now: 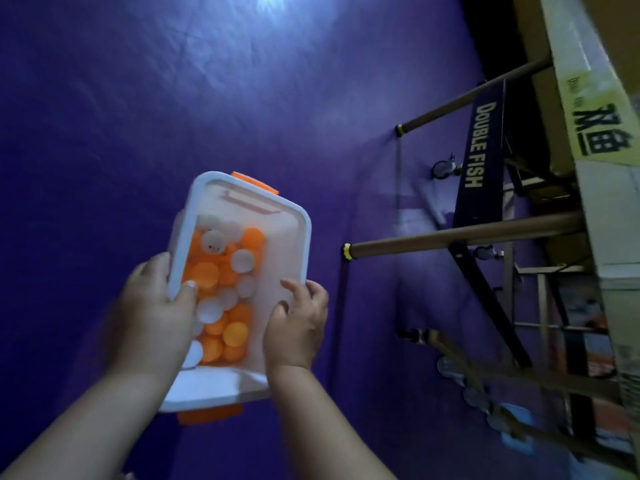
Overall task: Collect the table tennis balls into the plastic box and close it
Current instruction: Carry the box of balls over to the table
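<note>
Purple flooring (pixel 138 116) fills the left and centre of the view, with a patch of glare at the far edge. A folded table tennis table (pixel 609 168) stands along the right side on brown tubular legs (pixel 467 239), and a dark brace (pixel 483 147) under it is lettered "DOUBLE FISH".

The plastic box (pixel 287 244) is held in the near-centre, above the flooring. Its long axis runs near to far, leaning slightly right at the far end. A translucent lid with a white rim is on top. One orange latch (pixel 256 183) shows at the far end and another at the near end; whether either is snapped shut cannot be told.

Through the lid, orange and white table tennis balls (pixel 221 296) are heaped against the left side of the box.

The left hand (pixel 156 317) clamps the left rim, thumb on the lid. The right hand (pixel 298 323) grips the right rim, fingers curled over the edge.
</note>
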